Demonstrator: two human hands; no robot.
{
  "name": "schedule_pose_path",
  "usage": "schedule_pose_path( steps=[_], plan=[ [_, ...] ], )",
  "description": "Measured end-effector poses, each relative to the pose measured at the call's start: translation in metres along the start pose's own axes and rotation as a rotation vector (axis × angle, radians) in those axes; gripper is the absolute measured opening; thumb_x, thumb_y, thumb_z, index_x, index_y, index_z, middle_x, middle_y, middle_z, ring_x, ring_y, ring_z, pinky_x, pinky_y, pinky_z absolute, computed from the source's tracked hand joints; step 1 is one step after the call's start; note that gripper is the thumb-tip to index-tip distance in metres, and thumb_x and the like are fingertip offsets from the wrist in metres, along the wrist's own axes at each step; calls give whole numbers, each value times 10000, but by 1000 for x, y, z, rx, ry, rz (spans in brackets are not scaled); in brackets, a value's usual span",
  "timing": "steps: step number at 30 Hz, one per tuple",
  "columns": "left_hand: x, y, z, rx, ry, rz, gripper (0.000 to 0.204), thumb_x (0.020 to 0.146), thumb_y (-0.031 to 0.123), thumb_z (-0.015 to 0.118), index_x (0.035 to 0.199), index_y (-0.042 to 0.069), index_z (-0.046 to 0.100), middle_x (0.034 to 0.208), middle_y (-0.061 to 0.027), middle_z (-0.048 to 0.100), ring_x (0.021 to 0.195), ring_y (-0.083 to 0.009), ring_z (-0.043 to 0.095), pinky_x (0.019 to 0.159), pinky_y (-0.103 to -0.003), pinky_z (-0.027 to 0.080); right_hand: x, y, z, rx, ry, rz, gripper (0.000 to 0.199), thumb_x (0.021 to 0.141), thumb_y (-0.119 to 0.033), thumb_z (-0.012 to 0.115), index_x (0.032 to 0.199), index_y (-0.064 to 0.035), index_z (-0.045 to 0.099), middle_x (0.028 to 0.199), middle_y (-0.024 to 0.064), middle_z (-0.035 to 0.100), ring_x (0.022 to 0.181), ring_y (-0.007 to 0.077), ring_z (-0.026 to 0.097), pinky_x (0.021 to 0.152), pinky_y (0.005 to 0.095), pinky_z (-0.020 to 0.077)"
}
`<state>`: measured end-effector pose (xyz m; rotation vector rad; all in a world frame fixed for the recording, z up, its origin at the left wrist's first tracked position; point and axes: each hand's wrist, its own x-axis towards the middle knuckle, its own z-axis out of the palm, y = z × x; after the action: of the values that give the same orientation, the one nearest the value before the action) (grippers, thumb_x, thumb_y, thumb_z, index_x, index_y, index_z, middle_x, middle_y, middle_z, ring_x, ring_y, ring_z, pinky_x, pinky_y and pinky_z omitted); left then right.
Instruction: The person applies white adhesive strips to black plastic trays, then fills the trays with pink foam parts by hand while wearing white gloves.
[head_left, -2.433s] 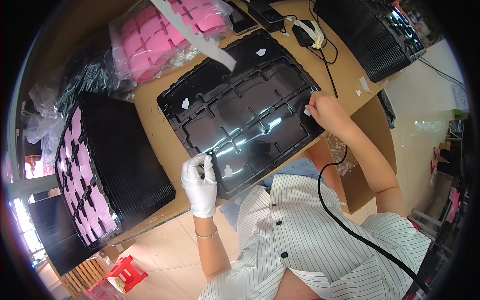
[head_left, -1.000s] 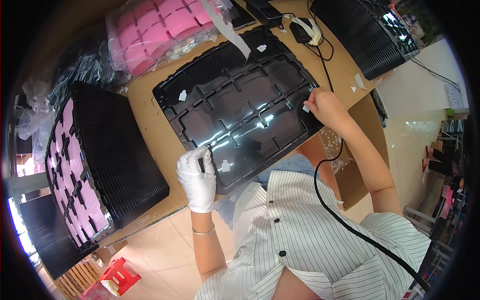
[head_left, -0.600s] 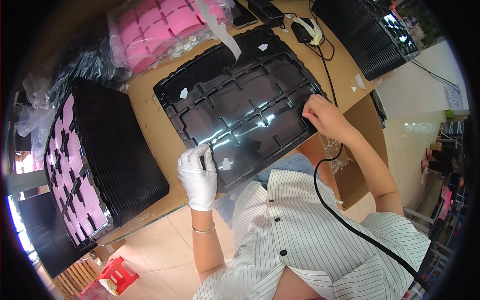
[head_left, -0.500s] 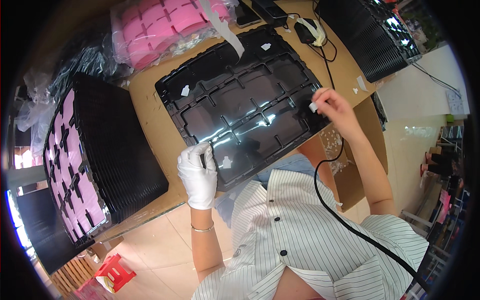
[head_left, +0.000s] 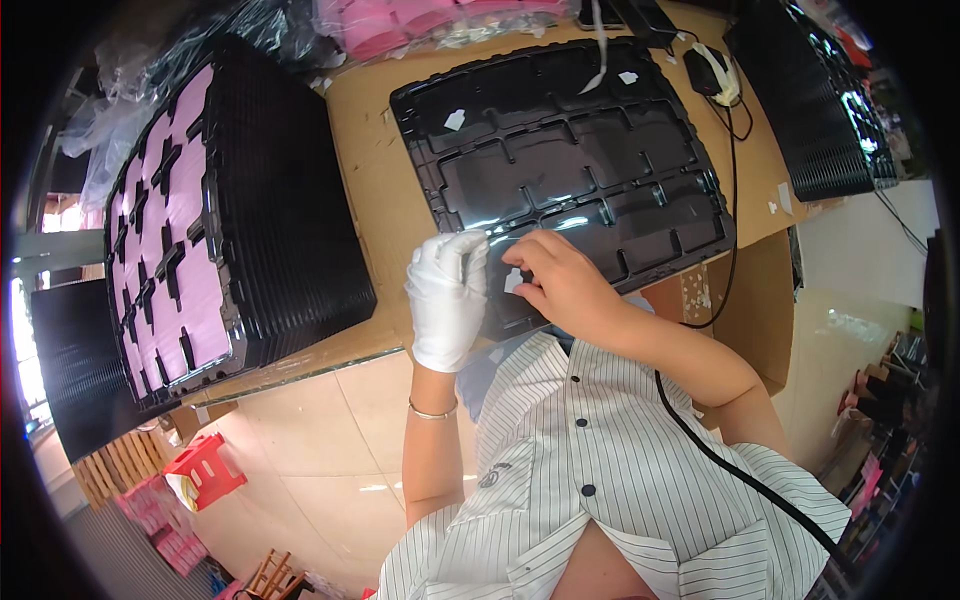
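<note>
A wide black plastic tray (head_left: 560, 160) with raised ribs lies on the cardboard-covered table before me. White labels (head_left: 455, 120) stick to it near its far corners. My left hand (head_left: 447, 300), in a white glove, is closed at the tray's near left corner; anything in its fingers is hidden. Beside it, my bare right hand (head_left: 565, 283) reaches across the tray's near left part. Thumb and fingers close around a white label (head_left: 515, 281), partly covered by them. A thin pale strip (head_left: 600, 48) hangs over the tray's far edge.
A tall stack of black trays with pink inserts (head_left: 290, 200) stands on the left, another black stack (head_left: 810, 110) at the far right. Pink sheets in clear plastic (head_left: 400, 25) lie at the back. A black cable (head_left: 733, 190) runs down right of the tray. Below is an open cardboard box (head_left: 755, 330).
My right hand has moved left from the tray's right edge, where it pinched a small white piece, to the label near my left hand. The left fingers have drawn together. The view has shifted.
</note>
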<state>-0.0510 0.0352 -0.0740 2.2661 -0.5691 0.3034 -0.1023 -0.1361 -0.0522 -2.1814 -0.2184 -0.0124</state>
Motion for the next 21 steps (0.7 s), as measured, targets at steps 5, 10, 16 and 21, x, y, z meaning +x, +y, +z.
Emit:
schedule_pose_path(
  steps=[5, 10, 16, 21],
  plan=[
    [0, -1, -3, -23, -6, -27, 160, 847, 42, 707, 990, 102, 667, 934, -68, 636, 851, -252, 592, 747, -356, 483, 5, -8, 2, -116, -45, 82, 283, 765, 36, 707, 1017, 5, 583, 926, 123, 604, 841, 291, 621, 775, 379, 515],
    [1, -3, -5, -40, -12, -5, 160, 851, 69, 688, 1001, 115, 656, 929, -83, 638, 853, -309, 606, 726, -404, 502, 10, -13, -2, -216, -138, 126, 177, 802, -28, 700, 932, 12, 586, 847, 138, 612, 838, 326, 619, 753, 414, 501],
    [1, -5, -4, -58, 6, 13, 154, 850, 73, 692, 994, 118, 657, 911, -84, 632, 834, -314, 603, 710, -402, 506, 12, -14, 3, -329, -94, 60, 155, 832, -61, 686, 851, 18, 554, 829, 168, 605, 833, 363, 610, 748, 427, 497],
    [0, -6, -3, -74, -13, -15, 163, 839, 51, 702, 986, 109, 663, 919, -74, 637, 846, -287, 601, 731, -382, 498, 9, -11, 11, -398, -16, 54, 160, 838, -67, 683, 831, 14, 545, 824, 176, 601, 826, 367, 606, 747, 432, 495]
  ],
)
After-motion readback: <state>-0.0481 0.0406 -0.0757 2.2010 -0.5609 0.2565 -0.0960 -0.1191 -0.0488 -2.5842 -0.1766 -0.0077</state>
